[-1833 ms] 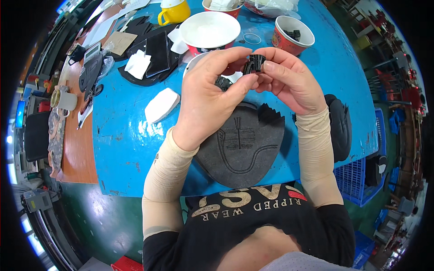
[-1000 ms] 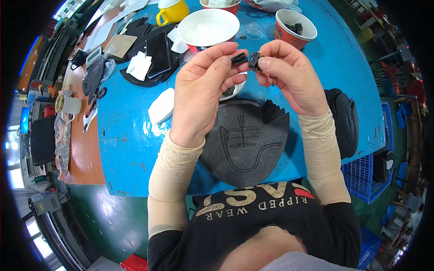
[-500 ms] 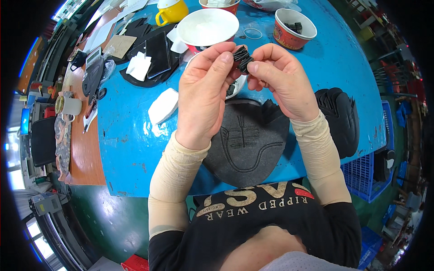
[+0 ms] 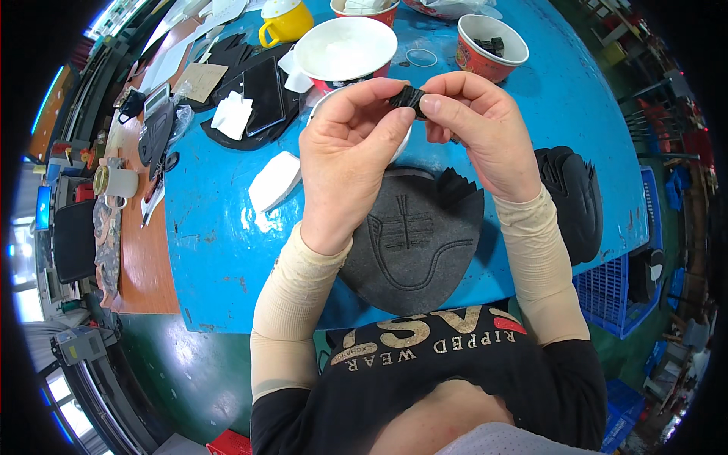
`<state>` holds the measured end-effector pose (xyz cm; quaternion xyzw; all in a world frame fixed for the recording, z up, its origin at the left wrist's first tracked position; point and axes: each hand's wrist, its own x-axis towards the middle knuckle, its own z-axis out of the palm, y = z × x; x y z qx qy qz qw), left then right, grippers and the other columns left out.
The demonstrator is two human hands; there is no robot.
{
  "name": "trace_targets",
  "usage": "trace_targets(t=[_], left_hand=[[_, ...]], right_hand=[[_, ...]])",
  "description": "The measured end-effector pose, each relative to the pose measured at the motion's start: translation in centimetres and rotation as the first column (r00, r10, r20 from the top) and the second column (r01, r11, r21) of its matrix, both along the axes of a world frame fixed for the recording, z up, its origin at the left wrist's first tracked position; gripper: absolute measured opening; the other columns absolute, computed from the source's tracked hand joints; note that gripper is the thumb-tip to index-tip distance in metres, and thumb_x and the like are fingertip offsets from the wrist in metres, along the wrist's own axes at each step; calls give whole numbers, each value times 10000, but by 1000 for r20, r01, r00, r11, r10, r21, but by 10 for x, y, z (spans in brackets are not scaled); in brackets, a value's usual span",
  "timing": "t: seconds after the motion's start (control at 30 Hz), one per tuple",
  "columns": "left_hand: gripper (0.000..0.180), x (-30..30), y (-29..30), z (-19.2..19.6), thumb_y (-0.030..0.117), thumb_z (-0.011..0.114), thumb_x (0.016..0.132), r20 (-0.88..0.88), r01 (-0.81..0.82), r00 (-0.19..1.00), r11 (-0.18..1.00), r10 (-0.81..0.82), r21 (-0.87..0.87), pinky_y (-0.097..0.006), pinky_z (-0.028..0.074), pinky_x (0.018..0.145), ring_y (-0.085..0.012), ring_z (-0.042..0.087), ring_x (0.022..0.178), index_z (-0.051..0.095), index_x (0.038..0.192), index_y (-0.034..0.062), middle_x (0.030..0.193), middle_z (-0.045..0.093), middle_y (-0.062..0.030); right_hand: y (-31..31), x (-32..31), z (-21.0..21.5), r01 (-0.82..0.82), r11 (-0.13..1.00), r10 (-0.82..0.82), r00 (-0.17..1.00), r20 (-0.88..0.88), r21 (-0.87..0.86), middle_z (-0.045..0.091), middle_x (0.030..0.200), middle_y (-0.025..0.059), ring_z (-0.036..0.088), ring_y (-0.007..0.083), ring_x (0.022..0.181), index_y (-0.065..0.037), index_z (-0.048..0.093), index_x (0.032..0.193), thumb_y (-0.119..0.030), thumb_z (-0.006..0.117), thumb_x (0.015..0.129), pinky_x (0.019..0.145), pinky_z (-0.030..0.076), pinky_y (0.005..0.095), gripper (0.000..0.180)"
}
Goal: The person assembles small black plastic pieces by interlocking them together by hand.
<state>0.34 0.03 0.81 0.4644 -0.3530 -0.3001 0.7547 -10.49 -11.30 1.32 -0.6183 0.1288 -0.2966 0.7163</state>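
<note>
Above the table, a small black ribbed piece (image 4: 408,98) is pinched between both hands. My left hand (image 4: 340,163) grips it from the left, thumb below and index finger above. From the right, the thumb and fingertips of my right hand (image 4: 489,140) close on its other end; its far side is hidden by the fingers. Beneath the hands lies a rounded dark grey sheet piece (image 4: 413,284) with stitched lines, and black jagged strips (image 4: 456,188) rest at its upper right edge. A white dish behind my hands is mostly covered.
A white-lined red bowl (image 4: 345,49) and a red paper tub (image 4: 491,70) with black pieces stand beyond my hands. A white block (image 4: 274,182) lies left, a stack of black shaped pieces (image 4: 580,212) right. Farther left are a phone (image 4: 265,95) and a yellow mug (image 4: 287,24).
Two black ribbed bits between my fingertips now show as a single compact piece. My left thumb has shifted right and downward along it.
</note>
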Motion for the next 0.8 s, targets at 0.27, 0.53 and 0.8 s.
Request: trace_targets(t=[0.27, 0.53, 0.8], left_hand=[[245, 1, 0, 0, -3, 616, 813, -61, -40, 997, 999, 39, -1, -188, 473, 727, -92, 587, 842, 550, 1047, -36, 941, 614, -83], [244, 1, 0, -1, 10, 606, 823, -116, -35, 993, 999, 31, -32, -205, 487, 741, -109, 594, 844, 544, 1055, -35, 948, 613, -95], [237, 5, 0, 0, 8, 575, 837, -333, 54, 941, 997, -66, -47, -263, 517, 792, -161, 610, 879, 526, 1066, -26, 983, 605, -120]], right_hand=[[-6, -2, -1, -92, 988, 93, 996, -4, 123, 625, 827, 31, 586, 73, 664, -23, 602, 1021, -154, 563, 874, 620, 490, 202, 200], [-6, -1, -3, -112, 986, 108, 993, 40, 122, 632, 873, 54, 618, 97, 722, -11, 593, 1014, -130, 581, 860, 653, 506, 211, 195], [-6, -1, 1, -141, 973, 131, 989, 65, 182, 632, 845, 51, 612, 100, 707, -15, 595, 987, -111, 604, 836, 633, 507, 214, 180]])
